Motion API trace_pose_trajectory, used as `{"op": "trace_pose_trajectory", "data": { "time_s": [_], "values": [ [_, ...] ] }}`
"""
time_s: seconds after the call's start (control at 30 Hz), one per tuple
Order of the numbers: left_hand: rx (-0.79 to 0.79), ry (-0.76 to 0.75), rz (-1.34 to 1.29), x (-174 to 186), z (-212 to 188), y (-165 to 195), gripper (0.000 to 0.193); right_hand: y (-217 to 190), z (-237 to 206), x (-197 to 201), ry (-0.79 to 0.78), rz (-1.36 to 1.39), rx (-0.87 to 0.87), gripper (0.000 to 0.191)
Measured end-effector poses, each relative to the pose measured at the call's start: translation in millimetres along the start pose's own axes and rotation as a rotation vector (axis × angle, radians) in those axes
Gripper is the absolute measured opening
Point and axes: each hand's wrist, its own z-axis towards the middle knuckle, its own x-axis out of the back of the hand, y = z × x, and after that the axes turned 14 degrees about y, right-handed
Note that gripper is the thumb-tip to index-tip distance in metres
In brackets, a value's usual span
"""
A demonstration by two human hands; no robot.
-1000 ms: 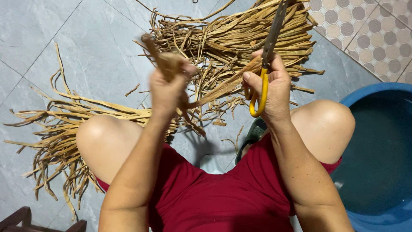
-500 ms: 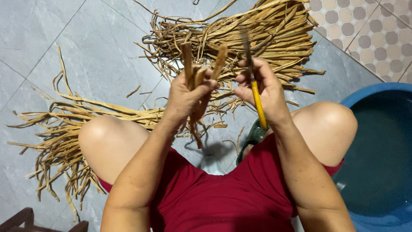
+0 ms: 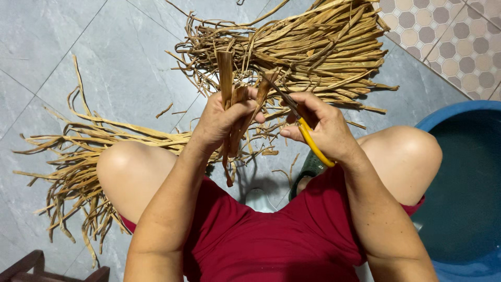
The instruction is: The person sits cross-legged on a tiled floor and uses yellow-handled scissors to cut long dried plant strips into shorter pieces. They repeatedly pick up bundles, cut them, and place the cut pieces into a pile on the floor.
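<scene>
Head view, looking down: the left hand (image 3: 222, 122) grips a few tan dried plant strips (image 3: 229, 99) held upright, long axis vertical. Just right of them, the right hand (image 3: 323, 128) clasps yellow-handled scissors (image 3: 302, 128) (blades angled toward the strip tops).

We see our right hand (image 3: 323, 128) covering most of the knife's yellow handle (image 3: 313, 146), and the blade is too thin to make out clearly. The blue tub (image 3: 469, 209) runs off the right edge. Our left hand (image 3: 222, 120) hides the middle of the strips (image 3: 229, 78).
</scene>
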Motion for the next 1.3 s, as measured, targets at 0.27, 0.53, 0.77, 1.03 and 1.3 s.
{"op": "trace_pose_trajectory", "data": {
  "time_s": [0.27,0.53,0.77,1.03,1.3],
  "values": [
    [-0.015,0.026,-0.082,1,2,4,0.017,-12,1,4,-0.003,-0.138,0.084,0.064],
    [-0.025,0.109,0.187,10,0,13,0.017,-10,-1,2,-0.007,-0.165,0.068,0.058],
    [-0.032,0.081,0.127,11,-1,18,0.018,11,-3,-6,0.027,0.149,-0.133,0.033],
    [0.048,0.063,0.092,5,6,-4,0.021,10,1,-17,0.163,0.224,0.058,0.041],
    [0.000,-0.005,0.158,-26,13,-41,0.032,0,0,-46,0.264,0.368,0.067,0.049]
  ]
}}
